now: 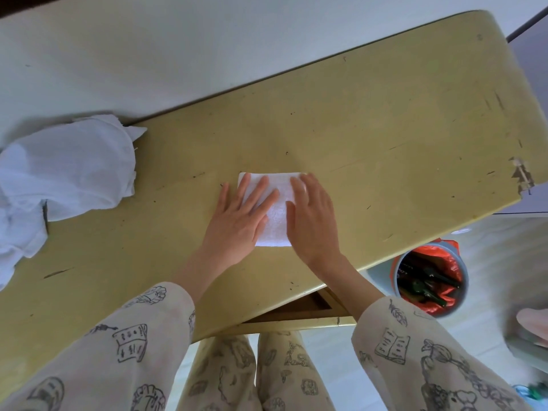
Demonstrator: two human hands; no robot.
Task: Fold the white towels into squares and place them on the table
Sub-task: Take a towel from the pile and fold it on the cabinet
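Pressing flat: my left hand (237, 221) and right hand (314, 221), fingers straight, hold the folded white towel (274, 215) down on the yellow worktop (385, 129).

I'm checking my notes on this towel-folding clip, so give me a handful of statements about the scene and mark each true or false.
1. Both hands lie flat on the folded towel. True: the left hand and right hand press it with straight fingers.
2. The folded towel sits on a yellow table. True.
3. The pile of unfolded white cloth lies to the person's right. False: it lies at the left end of the table.
4. The bin stands on the table. False: it stands on the floor beside it, lined with a red bag.
5. The right hand lifts a towel corner. False: it presses flat.
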